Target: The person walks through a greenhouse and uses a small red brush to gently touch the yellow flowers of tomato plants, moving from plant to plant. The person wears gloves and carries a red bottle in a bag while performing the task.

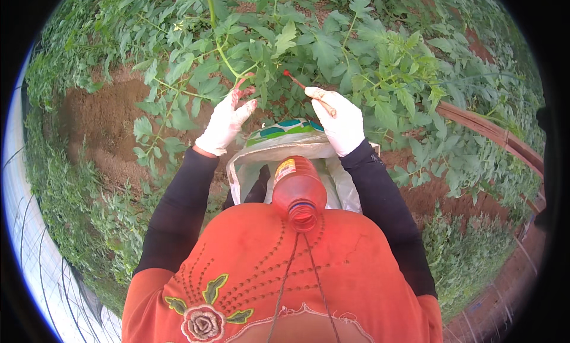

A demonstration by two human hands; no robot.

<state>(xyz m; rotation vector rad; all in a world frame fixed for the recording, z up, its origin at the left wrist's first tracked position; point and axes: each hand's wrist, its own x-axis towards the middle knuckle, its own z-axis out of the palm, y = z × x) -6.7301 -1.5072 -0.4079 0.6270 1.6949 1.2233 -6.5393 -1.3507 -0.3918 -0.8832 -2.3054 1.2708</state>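
Observation:
My left hand (227,120), in a white glove with red-stained fingertips, is at a tomato plant's stem (225,60); leaves and the fingers hide whether it grips anything. In my right hand (340,120), also gloved, is a thin stick (296,81) with a red tip, pointing up and left towards the leaves. Below and between the hands, an open plastic bottle (300,187), stained red inside, hangs from a cord (285,283) against my orange shirt. A small yellow flower (278,65) shows near the red tip.
Leafy tomato plants (325,53) fill the space ahead and both sides. A white woven sack (236,165) lies open beneath my hands. At the right, a wooden or bamboo pole (490,131) runs through the foliage. Plastic sheeting (31,236) curves along the far left, beyond brown soil (107,120).

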